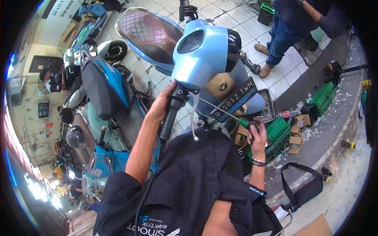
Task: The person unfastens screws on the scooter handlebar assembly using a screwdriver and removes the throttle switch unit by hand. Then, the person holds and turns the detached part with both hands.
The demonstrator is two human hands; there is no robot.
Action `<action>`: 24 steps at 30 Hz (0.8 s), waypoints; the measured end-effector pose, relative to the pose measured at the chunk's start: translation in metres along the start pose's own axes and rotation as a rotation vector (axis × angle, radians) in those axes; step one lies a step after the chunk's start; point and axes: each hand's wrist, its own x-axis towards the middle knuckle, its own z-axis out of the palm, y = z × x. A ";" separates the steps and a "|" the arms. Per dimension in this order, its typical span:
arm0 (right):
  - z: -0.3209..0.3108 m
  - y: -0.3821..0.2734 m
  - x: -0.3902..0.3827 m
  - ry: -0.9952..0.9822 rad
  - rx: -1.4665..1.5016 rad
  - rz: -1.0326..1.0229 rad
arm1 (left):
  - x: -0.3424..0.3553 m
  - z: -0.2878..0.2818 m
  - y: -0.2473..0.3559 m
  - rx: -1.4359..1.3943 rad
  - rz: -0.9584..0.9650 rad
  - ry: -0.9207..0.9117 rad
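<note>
1. My left forearm stretches forward, left hand [160, 103] against the handlebar [167, 120], thumb extended; the other fingers are hidden, so I cannot tell how they close
2. My bent right hand [258, 137] pinches the green-handled screwdriver [243, 123]
3. It slants leftward to the front of the blue scooter [210, 51]
</note>
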 end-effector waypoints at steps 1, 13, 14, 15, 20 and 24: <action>0.001 -0.003 0.000 0.000 0.000 0.001 | -0.001 0.001 0.000 0.006 0.000 0.009; 0.005 -0.016 -0.006 0.019 -0.017 0.403 | -0.004 0.009 0.005 0.032 -0.003 0.032; 0.010 -0.019 -0.009 0.036 0.051 0.312 | -0.007 0.011 0.006 0.036 -0.001 0.037; 0.018 -0.023 -0.013 0.053 0.119 0.220 | -0.007 0.008 0.004 0.036 -0.006 0.038; 0.007 -0.007 -0.012 0.005 -0.100 0.047 | 0.002 0.001 -0.007 0.098 0.006 0.033; 0.015 -0.028 -0.008 0.054 -0.129 0.308 | -0.002 0.004 -0.004 0.059 0.024 0.062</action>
